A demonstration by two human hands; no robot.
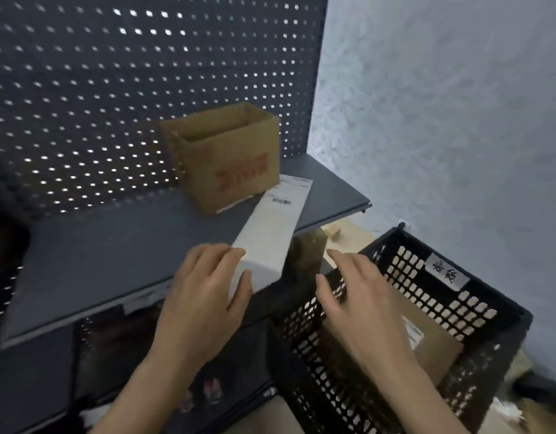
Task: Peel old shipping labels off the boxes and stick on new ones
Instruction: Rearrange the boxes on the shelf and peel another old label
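Note:
My left hand [204,296] grips the near end of a long white box [270,233] that lies slanted over the front of the dark shelf [114,245]. A shipping label with a barcode [289,192] sits on the box's far end. My right hand [358,296] hovers open, fingers spread, over the rim of a black plastic crate [458,296] and holds nothing. Inside the crate lies a brown cardboard box [439,349] with a small label on it. An open brown carton with red print [229,155] stands at the back of the shelf.
A perforated dark panel [114,89] backs the shelf; a grey wall [442,120] rises on the right. The crate carries a white handwritten tag [445,272]. A lower shelf level [145,371] holds dim, blurred items. Cardboard pieces [339,233] lie behind the crate.

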